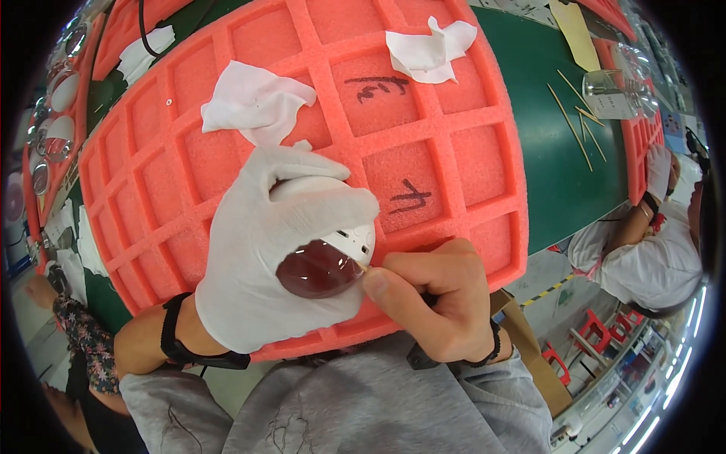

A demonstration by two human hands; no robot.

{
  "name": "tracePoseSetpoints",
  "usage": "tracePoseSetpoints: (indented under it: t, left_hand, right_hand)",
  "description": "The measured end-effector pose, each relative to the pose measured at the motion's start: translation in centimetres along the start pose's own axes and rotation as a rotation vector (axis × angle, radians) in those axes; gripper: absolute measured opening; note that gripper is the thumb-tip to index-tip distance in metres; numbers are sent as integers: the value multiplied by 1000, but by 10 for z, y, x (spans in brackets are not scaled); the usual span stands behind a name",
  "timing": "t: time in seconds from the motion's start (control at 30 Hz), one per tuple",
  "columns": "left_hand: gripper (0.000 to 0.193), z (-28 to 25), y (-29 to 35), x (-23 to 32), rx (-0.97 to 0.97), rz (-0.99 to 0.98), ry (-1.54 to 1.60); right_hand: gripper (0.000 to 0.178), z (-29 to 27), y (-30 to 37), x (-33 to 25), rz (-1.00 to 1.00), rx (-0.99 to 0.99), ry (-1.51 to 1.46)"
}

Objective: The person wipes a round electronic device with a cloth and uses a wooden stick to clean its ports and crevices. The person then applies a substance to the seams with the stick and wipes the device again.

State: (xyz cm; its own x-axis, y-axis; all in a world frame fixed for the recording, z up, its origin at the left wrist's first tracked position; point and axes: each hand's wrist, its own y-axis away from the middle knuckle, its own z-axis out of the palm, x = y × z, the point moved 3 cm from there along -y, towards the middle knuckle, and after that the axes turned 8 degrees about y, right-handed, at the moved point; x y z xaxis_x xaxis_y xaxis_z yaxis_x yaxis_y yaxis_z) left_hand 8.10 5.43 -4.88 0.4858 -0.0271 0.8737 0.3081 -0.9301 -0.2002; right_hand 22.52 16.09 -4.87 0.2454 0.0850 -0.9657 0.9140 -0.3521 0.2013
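A green worktable carries everything; a large orange-red foam tray with a grid of square pockets covers its middle; thin wooden sticks lie on the bare green at two o'clock, just beside a clear plastic container; a yellowish paper strip lies at one o'clock; another orange-red foam tray sits at eleven o'clock.
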Motion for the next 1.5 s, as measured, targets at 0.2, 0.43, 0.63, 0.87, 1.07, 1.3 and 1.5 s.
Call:
tracePoseSetpoints:
  t: [0.2, 0.43, 0.63, 0.87, 1.07, 1.3, 1.5]
  left_hand:
    - [59, 2, 1, -1, 39, 24, -27]
    - [59, 3, 0, 5, -5, 18, -99]
    - [58, 5, 1, 8, 0, 15, -164]
    - [60, 5, -2, 11, -14, 7, -202]
    - [62, 5, -1, 8, -26, 22, -193]
    - [62, 3, -2, 7, -27, 34, -174]
    - [63, 0, -4, 9, -74, 41, -147]
  right_hand:
    - [31, 3, -7, -6, 24, 22, -10]
    - [31, -5, -1, -1, 41, -2, -1]
    - [31, -3, -3, -3, 44, 13, -27]
    - [31, -1, -5, -3, 31, 80, 4]
    - [34, -5, -1, 1, 24, 44, -5]
    - [36, -6, -2, 2, 98, 13, -82]
    - [36, -2, -12, -4, 42, 8, -68]
